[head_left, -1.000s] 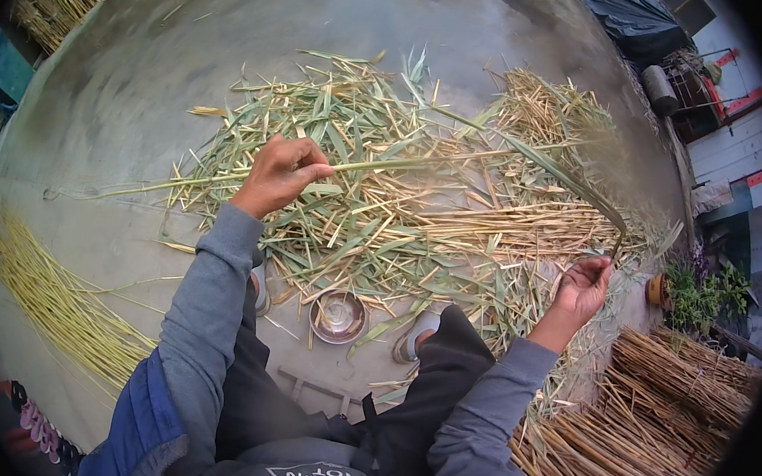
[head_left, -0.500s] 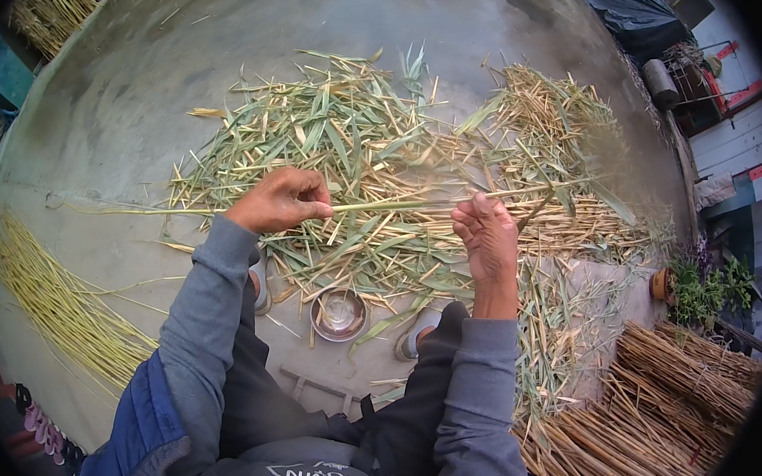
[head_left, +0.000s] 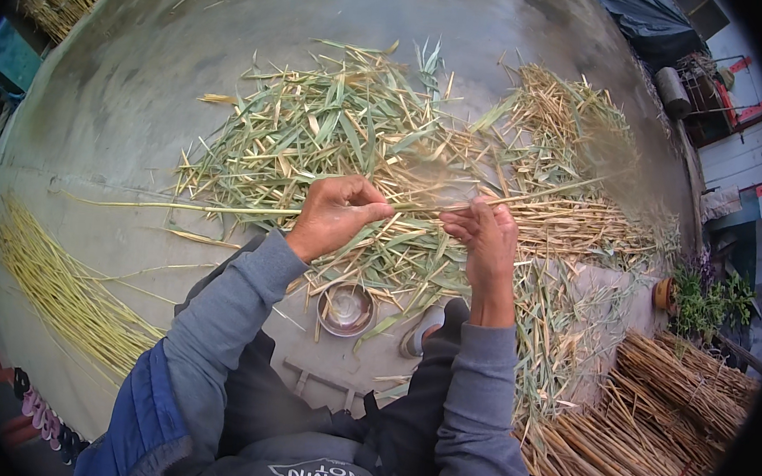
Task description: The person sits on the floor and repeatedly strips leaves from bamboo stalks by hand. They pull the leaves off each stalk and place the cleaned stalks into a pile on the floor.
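Observation:
A long, thin green-yellow reed stalk (head_left: 247, 211) stretches across in front of me, its thin end pointing left. My left hand (head_left: 336, 218) is closed in a pinch around it, thumb and forefinger together. Close by on the right, my right hand (head_left: 486, 234) pinches the same stalk at its fingertips, palm turned partly up. Beyond the right hand the stalk runs on, up and to the right. Beneath both hands lies a heap of green leaves and straw-coloured sheaths (head_left: 318, 128). Between my legs on the floor stands a round metal bowl (head_left: 344, 333).
Bare yellow stalks (head_left: 73, 288) lie at the left. Brown stalks (head_left: 624, 459) are stacked at the lower right, below a potted plant (head_left: 706, 298). More loose straw (head_left: 564, 118) spreads at the far right. A low wooden frame (head_left: 323, 383) sits under me.
My left hand has moved right along the stalk, closer to my right hand, which has stayed nearly in place. My left knee has shifted and now covers the left shoe.

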### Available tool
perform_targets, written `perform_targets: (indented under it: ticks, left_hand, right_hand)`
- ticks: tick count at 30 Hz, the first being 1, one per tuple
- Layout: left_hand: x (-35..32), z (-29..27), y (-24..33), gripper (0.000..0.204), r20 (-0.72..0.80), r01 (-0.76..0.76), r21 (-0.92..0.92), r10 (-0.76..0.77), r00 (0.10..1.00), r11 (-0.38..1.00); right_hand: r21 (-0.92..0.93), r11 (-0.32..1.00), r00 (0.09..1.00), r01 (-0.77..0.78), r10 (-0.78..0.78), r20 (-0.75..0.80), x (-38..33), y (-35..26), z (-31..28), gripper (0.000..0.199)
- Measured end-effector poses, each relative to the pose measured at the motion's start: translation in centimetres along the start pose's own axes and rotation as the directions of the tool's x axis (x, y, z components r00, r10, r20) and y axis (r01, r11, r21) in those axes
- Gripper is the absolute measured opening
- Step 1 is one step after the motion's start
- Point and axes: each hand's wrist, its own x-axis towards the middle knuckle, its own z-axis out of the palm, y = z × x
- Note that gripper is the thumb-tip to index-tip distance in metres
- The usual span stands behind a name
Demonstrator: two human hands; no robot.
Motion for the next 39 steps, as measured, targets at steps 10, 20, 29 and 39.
perform_targets:
  ticks: [10, 20, 29, 39]
  left_hand:
    - [1.6, -9.1, -1.7, 0.021, -0.278, -0.099, 0.518, 0.277, 0.92, 0.849]
    - [0.9, -5.3, -0.9, 0.024, 0.142, -0.021, 0.232, -0.013, 0.99, 0.973]
    - [0.9, -4.6, -2.2, 0.024, 0.257, -0.045, 0.242, -0.02, 0.966, 0.969]
    - [0.7, -2.5, -2.4, 0.015, 0.404, -0.51, 0.76, 0.323, 0.856, 0.402]
  right_hand:
    - [0.005, 1.0, 0.997, 0.002, -0.002, -0.074, 0.5, 0.0, -1.0, 0.018]
    - [0.116, 0.993, 0.996, 0.006, 0.004, -0.086, 1.6, 0.6, -0.9, 0.019]
    - [0.097, 0.993, 0.997, 0.066, -0.062, -0.041, 1.9, 1.4, -1.5, 0.022]
    - [0.12, 0.991, 0.996, 0.054, -0.045, -0.078, 1.8, 1.7, -1.6, 0.026]
